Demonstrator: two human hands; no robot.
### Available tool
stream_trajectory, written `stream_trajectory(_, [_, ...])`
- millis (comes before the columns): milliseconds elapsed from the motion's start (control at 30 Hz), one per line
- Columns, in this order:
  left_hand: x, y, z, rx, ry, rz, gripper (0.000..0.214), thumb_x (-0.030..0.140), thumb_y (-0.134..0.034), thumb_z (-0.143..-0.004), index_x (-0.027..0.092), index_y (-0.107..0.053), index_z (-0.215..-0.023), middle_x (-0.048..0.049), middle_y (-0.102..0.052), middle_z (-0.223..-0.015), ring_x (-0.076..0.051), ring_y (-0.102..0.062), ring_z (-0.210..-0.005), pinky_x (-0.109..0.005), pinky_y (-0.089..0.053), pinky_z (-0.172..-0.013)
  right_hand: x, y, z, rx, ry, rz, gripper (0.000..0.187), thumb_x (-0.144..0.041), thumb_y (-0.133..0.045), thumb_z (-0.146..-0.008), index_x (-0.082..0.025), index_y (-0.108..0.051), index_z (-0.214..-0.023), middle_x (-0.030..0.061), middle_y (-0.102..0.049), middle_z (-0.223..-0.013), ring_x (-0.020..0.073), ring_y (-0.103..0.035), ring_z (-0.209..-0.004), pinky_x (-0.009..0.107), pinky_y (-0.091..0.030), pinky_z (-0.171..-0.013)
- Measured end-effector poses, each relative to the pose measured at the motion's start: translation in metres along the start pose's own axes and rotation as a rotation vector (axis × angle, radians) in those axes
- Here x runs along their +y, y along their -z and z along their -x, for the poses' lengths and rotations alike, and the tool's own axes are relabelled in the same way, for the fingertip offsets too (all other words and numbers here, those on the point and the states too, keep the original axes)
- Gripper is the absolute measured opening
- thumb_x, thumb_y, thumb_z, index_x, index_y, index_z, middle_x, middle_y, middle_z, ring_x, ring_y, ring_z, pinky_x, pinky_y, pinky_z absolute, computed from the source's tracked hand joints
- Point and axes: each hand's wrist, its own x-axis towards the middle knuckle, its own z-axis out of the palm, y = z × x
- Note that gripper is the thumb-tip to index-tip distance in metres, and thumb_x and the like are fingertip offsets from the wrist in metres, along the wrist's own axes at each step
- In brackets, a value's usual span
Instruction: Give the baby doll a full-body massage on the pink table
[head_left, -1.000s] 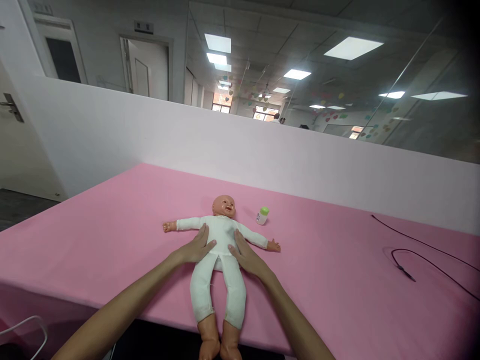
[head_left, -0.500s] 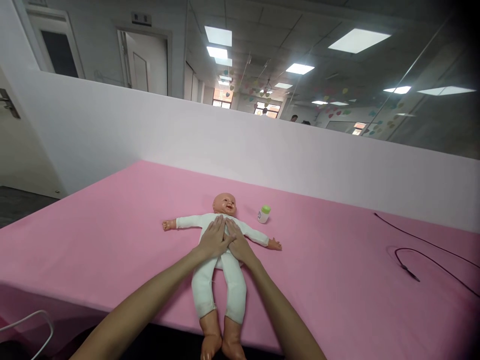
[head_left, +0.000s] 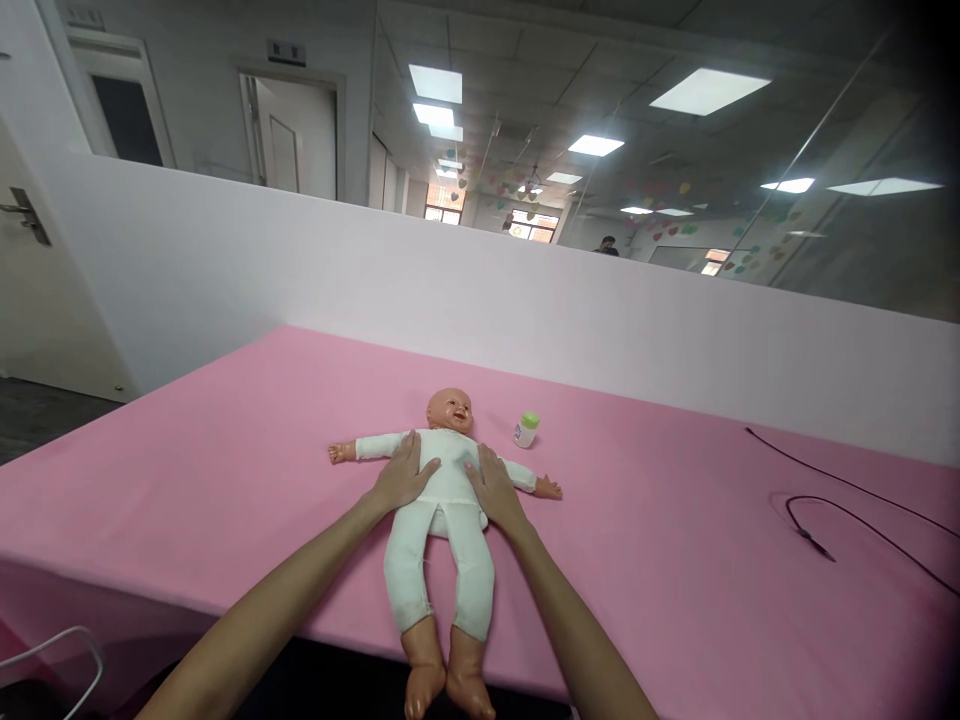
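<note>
A baby doll (head_left: 444,470) in a white suit lies on its back on the pink table (head_left: 225,470), arms spread, bare feet hanging over the near edge. My left hand (head_left: 401,475) lies flat on the left side of its chest, fingers stretched out. On the right side of the chest rests my right hand (head_left: 493,484), also flat with fingers extended. Neither hand holds anything. A small white bottle with a green cap (head_left: 526,429) stands upright just right of the doll's head.
A black cable (head_left: 832,510) curls across the right part of the table. A white partition wall (head_left: 525,300) runs behind the table. A white wire frame (head_left: 45,655) shows at the lower left. A person's head appears far off above the partition.
Half a second ago both hands met at the middle of the doll's chest; now they have slid apart to its two sides, as they were one second ago.
</note>
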Motion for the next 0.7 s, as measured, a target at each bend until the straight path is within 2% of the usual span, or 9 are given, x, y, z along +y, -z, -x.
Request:
stream_trajectory(133, [0.001, 0.022, 0.035, -0.095, -0.001, 0.088, 0.089, 0.067, -0.029, -0.101, 0.005, -0.016, -0.163, -0.0202, -0.008, -0.17, -0.032, -0.008, -0.158, -0.048, -0.013, -0.128, -0.001, 0.004, 0.022, -0.014, -0.023, -0.054, 0.087, -0.069, -0.025, -0.1, -0.009, -0.025, -0.162, 0.0137, -0.019, -0.17, 0.0265, -0.013, -0.159, 0.045, -0.008, -0.13])
stream_trajectory(233, [0.009, 0.036, 0.072, -0.105, -0.072, 0.207, 0.074, 0.063, -0.034, -0.102, 0.017, -0.032, -0.161, -0.0131, -0.033, -0.166, -0.033, -0.032, -0.152, -0.049, -0.03, -0.124, -0.013, 0.016, 0.049, -0.078, -0.082, -0.196, 0.083, -0.067, -0.03, -0.1, -0.014, -0.024, -0.164, 0.0089, -0.017, -0.171, 0.0256, -0.015, -0.159, 0.045, -0.012, -0.13])
stream_trajectory(300, [0.013, 0.037, 0.099, -0.04, -0.058, 0.236, 0.068, 0.06, -0.042, -0.101, 0.021, -0.042, -0.157, -0.0106, -0.045, -0.16, -0.033, -0.044, -0.146, -0.05, -0.037, -0.12, -0.021, 0.028, 0.064, -0.102, -0.045, -0.291, 0.075, -0.065, -0.036, -0.1, -0.021, -0.033, -0.161, 0.0072, -0.029, -0.168, 0.0272, -0.028, -0.155, 0.046, -0.022, -0.127])
stream_trajectory(367, [0.017, 0.031, 0.128, 0.065, -0.028, 0.222, 0.062, 0.057, -0.052, -0.098, 0.023, -0.052, -0.15, -0.0103, -0.051, -0.155, -0.033, -0.048, -0.143, -0.051, -0.04, -0.118, -0.021, 0.041, 0.071, -0.077, 0.016, -0.338, 0.061, -0.06, -0.042, -0.1, -0.025, -0.053, -0.149, 0.0073, -0.052, -0.154, 0.0304, -0.048, -0.141, 0.048, -0.036, -0.118])
stream_trajectory(433, [0.021, 0.019, 0.156, 0.186, -0.074, 0.217, 0.05, 0.051, -0.056, -0.098, 0.025, -0.063, -0.14, -0.0098, -0.058, -0.149, -0.031, -0.054, -0.138, -0.049, -0.044, -0.116, -0.013, 0.055, 0.071, 0.012, 0.001, -0.306, 0.048, -0.055, -0.047, -0.097, -0.024, -0.072, -0.123, 0.0094, -0.071, -0.13, 0.0334, -0.063, -0.121, 0.048, -0.047, -0.106])
stream_trajectory(500, [0.026, 0.008, 0.183, 0.319, -0.181, 0.226, 0.035, 0.041, -0.056, -0.1, 0.028, -0.07, -0.129, -0.0099, -0.067, -0.137, -0.028, -0.063, -0.128, -0.045, -0.053, -0.108, 0.004, 0.066, 0.065, 0.15, -0.108, -0.191, 0.043, -0.052, -0.047, -0.095, -0.021, -0.077, -0.101, 0.0115, -0.077, -0.107, 0.0338, -0.067, -0.103, 0.047, -0.051, -0.094])
stream_trajectory(533, [0.028, 0.002, 0.195, 0.382, -0.249, 0.231, 0.03, 0.035, -0.056, -0.1, 0.029, -0.073, -0.124, -0.0103, -0.071, -0.128, -0.027, -0.067, -0.12, -0.042, -0.058, -0.101, 0.014, 0.071, 0.061, 0.222, -0.174, -0.12, 0.042, -0.05, -0.046, -0.094, -0.021, -0.076, -0.097, 0.0121, -0.076, -0.102, 0.033, -0.068, -0.098, 0.046, -0.051, -0.089])
stream_trajectory(633, [0.031, -0.017, 0.222, 0.496, -0.499, 0.227, 0.024, 0.028, -0.06, -0.098, 0.028, -0.075, -0.116, -0.0105, -0.075, -0.1, -0.022, -0.074, -0.09, -0.031, -0.064, -0.076, 0.046, 0.077, 0.051, 0.408, -0.353, 0.079, 0.05, -0.05, -0.042, -0.094, -0.016, -0.069, -0.119, 0.0176, -0.071, -0.115, 0.034, -0.065, -0.104, 0.043, -0.05, -0.083])
stream_trajectory(700, [0.028, -0.033, 0.234, 0.457, -0.592, 0.202, 0.021, 0.03, -0.063, -0.097, 0.028, -0.075, -0.114, -0.0071, -0.073, -0.084, -0.018, -0.072, -0.071, -0.025, -0.062, -0.062, 0.064, 0.074, 0.049, 0.468, -0.43, 0.188, 0.063, -0.055, -0.041, -0.094, -0.009, -0.062, -0.132, 0.0255, -0.064, -0.125, 0.0383, -0.061, -0.113, 0.046, -0.049, -0.086])
